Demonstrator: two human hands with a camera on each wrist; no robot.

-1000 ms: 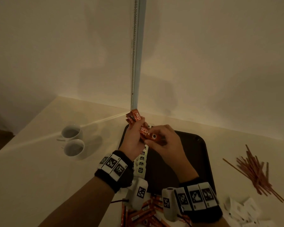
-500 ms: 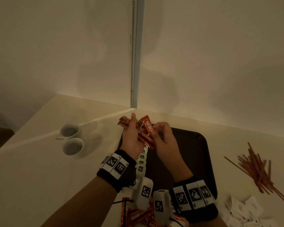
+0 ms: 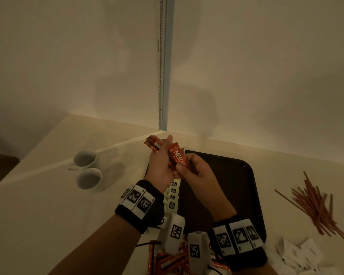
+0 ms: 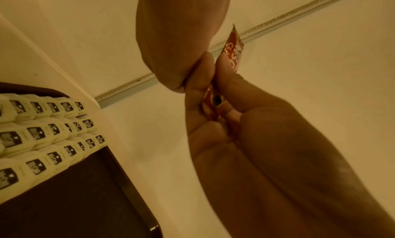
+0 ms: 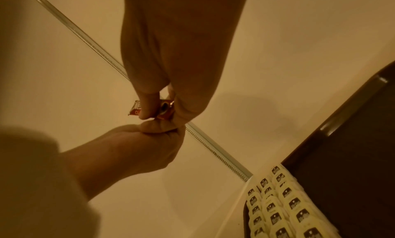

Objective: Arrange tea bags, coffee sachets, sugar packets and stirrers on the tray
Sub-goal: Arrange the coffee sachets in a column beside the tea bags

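Above the back left corner of the dark tray (image 3: pixel 248 197), my left hand (image 3: pixel 160 167) grips a small bundle of red coffee sachets (image 3: pixel 153 144) whose ends stick out past its fingers. My right hand (image 3: pixel 189 169) pinches one more red coffee sachet (image 3: pixel 177 157), upright against the left palm. The wrist views show this sachet (image 4: pixel 232 55) (image 5: pixel 164 109) pressed between the fingers of both hands. Cream tea bags (image 3: pixel 173 197) (image 4: pixel 42 136) (image 5: pixel 284 204) lie in rows along the tray's left side. The rest of the tray floor is bare.
More red sachets (image 3: pixel 167 261) lie heaped at the near edge under my wrists. Brown stirrers (image 3: pixel 314 205) are piled right of the tray, white sugar packets (image 3: pixel 300 255) at the near right. Two white cups (image 3: pixel 87 169) stand left. Walls close the back.
My right hand has turned its sachet from lying crosswise to upright and brought it against the bundle in my left hand. Both hands stay above the tray's back left corner.
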